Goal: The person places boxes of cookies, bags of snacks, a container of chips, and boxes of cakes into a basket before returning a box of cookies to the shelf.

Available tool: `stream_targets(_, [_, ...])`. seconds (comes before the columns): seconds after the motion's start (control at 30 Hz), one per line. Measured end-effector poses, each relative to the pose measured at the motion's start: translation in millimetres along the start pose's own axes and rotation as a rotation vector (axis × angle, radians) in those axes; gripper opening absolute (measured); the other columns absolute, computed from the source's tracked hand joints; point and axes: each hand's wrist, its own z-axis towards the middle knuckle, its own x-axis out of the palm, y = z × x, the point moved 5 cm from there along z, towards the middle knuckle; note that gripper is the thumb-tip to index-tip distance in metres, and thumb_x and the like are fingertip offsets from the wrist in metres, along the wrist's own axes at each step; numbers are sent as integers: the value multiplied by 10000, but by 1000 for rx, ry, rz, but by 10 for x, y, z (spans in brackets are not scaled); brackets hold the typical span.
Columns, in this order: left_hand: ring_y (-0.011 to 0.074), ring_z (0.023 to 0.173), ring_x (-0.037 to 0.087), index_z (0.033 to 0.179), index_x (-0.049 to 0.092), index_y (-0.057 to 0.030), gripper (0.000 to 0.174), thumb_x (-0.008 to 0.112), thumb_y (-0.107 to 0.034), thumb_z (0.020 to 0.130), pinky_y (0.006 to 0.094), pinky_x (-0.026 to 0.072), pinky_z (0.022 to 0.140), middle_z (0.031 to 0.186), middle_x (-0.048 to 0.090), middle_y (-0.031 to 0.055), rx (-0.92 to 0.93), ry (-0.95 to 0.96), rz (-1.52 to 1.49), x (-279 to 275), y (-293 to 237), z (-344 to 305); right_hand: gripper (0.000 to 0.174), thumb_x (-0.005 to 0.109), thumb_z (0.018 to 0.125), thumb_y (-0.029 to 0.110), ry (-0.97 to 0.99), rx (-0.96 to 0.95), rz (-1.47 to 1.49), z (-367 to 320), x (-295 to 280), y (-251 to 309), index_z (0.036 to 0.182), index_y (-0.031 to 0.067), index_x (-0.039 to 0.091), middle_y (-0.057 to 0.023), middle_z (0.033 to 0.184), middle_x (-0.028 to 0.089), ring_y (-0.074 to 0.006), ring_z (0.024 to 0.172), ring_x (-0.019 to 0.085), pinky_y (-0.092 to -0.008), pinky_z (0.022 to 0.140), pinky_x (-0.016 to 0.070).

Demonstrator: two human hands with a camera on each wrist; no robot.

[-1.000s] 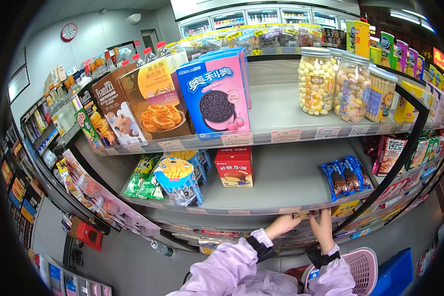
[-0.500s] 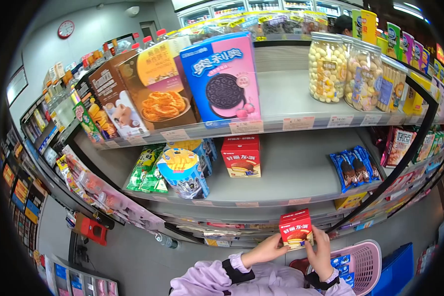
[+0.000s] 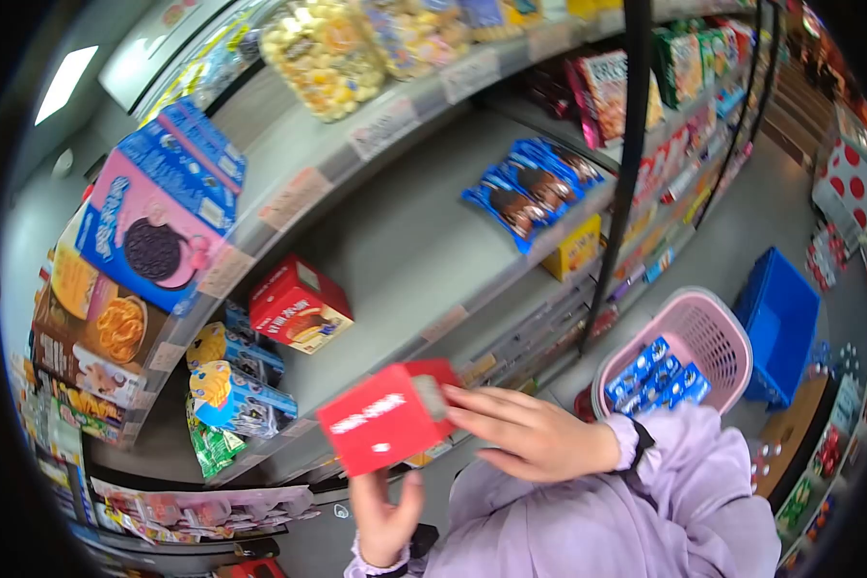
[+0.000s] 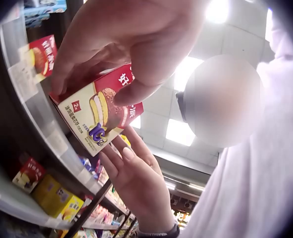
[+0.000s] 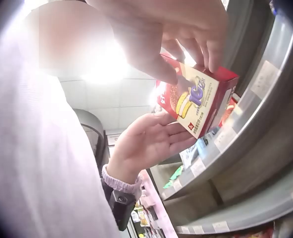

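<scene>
Both hands are on a red pie box (image 3: 385, 416), held out in front of the shelf. My left hand (image 3: 385, 520) grips it from below, its thumb lying over the printed front in the left wrist view. From the other side, my right hand (image 3: 535, 433) holds its end; the right wrist view shows that thumb on the cream front (image 5: 196, 101) and fingers over an edge. The small pie picture (image 4: 104, 106) is partly covered by the left thumb. A similar red pie box (image 3: 299, 303) stands on the shelf behind.
A pink basket (image 3: 732, 332) with several blue packs (image 3: 657, 376) stands at the right, beside a blue bin (image 3: 785, 318). Blue biscuit packs (image 3: 530, 188) and a yellow box (image 3: 573, 249) sit on the shelves. A black post (image 3: 626, 183) rises by the shelf end.
The head view has swung right and tilted. The red pie box came out from the lower shelf between both hands and is now nearer, turned with its top toward the head camera.
</scene>
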Motion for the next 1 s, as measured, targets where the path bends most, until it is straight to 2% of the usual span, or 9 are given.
stream_targets(0.07, [254, 1240, 407, 1371, 276, 11, 650, 605, -16, 810, 388, 287, 1044, 1346, 396, 143, 58, -132, 10, -158, -92, -4, 657, 578, 771, 26, -21, -70, 2, 215, 34, 83, 1368, -17, 308, -218, 1381, 353, -358, 1206, 430, -409, 983, 387])
stream_targets(0.17, [264, 1289, 344, 1397, 228, 11, 662, 568, -21, 830, 396, 239, 1071, 1386, 350, 163, 167, -178, 55, -288, -188, 159, 640, 557, 761, 2, -96, -136, 66, 483, 148, 93, 1352, -29, 314, -245, 1356, 365, -375, 1209, 422, -415, 984, 387])
stream_targets(0.27, [265, 1304, 323, 1405, 205, 13, 656, 533, 20, 836, 399, 222, 1081, 1399, 329, 169, 178, -242, 64, -421, -116, 321, 618, 547, 764, -4, -184, -141, 61, 735, 254, 4, 1339, -32, 322, -258, 1337, 365, -394, 1210, 415, -424, 981, 387])
stream_targets(0.43, [204, 1169, 452, 1362, 278, 11, 534, 493, 32, 874, 315, 357, 976, 1296, 438, 137, 190, -330, 71, -485, 58, 659, 610, 568, 766, 6, -213, -80, 104, 1026, 359, -187, 1320, -52, 320, -244, 1299, 370, -407, 1174, 432, -426, 960, 400])
stream_targets(0.5, [194, 1150, 463, 1342, 293, 9, 520, 487, 46, 862, 301, 366, 963, 1267, 455, 127, 146, -291, 129, -528, 162, 761, 638, 585, 777, 25, -140, -20, 119, 1105, 402, -261, 1346, -25, 301, -228, 1343, 338, -401, 1170, 439, -423, 964, 401])
stream_targets(0.57, [185, 1126, 482, 1320, 301, 8, 509, 489, 54, 850, 296, 381, 952, 1245, 467, 126, 157, -283, 145, -509, 207, 842, 631, 587, 781, 42, -109, 17, 102, 1157, 430, -341, 1339, -39, 305, -228, 1323, 360, -392, 1153, 452, -418, 953, 408])
stream_targets(0.63, [221, 1137, 491, 1318, 313, 35, 549, 522, 37, 810, 332, 383, 961, 1239, 470, 173, 92, -273, 130, -528, 280, 916, 622, 587, 784, 49, -86, 59, 94, 1179, 446, -408, 1333, -49, 312, -230, 1312, 372, -390, 1148, 455, -419, 948, 411])
stream_targets(0.77, [213, 1091, 522, 1302, 333, 41, 526, 519, 34, 811, 320, 414, 926, 1202, 500, 172, 86, -289, 168, -569, 328, 989, 567, 592, 787, 71, 33, 128, 105, 1205, 510, -463, 1273, -99, 356, -238, 1315, 374, -381, 1138, 468, -420, 952, 407])
stream_targets(1.0, [209, 1044, 548, 1305, 331, 45, 520, 526, 24, 823, 315, 439, 893, 1166, 525, 159, 71, -304, 243, -649, 416, 1049, 585, 617, 758, 80, 28, 76, -14, 1228, 650, -579, 1241, -135, 367, -272, 1231, 464, -394, 1155, 459, -421, 975, 391])
